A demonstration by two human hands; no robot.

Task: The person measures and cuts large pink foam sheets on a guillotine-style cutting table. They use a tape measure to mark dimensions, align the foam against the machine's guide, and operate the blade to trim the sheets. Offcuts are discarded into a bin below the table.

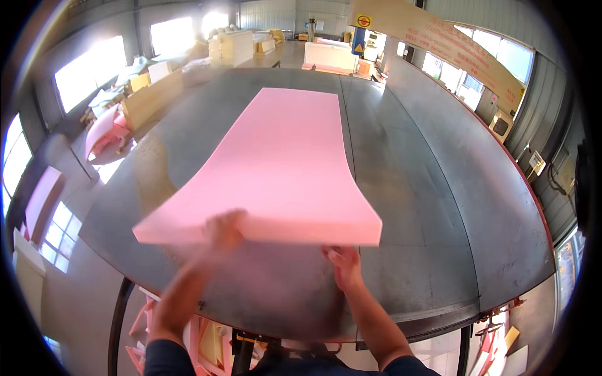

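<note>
A large pink foam slab [291,160] extends away from me over a grey metal table [411,188], wide at the near end and narrower at the far end. My left hand [226,229], smeared by motion, closes over its near edge, left of the middle. Below the right part of that edge, my right hand [343,262] is closed with curled fingers against the slab; the fingertips are partly hidden beneath it. The slab's near edge appears raised off the table.
A long upright metal panel [464,138] runs along the table's right side. Foam offcuts [210,341] lie below the near edge. Pink curved pieces [108,130] and pale boards [150,100] stand at the left, with block stacks [232,49] farther back.
</note>
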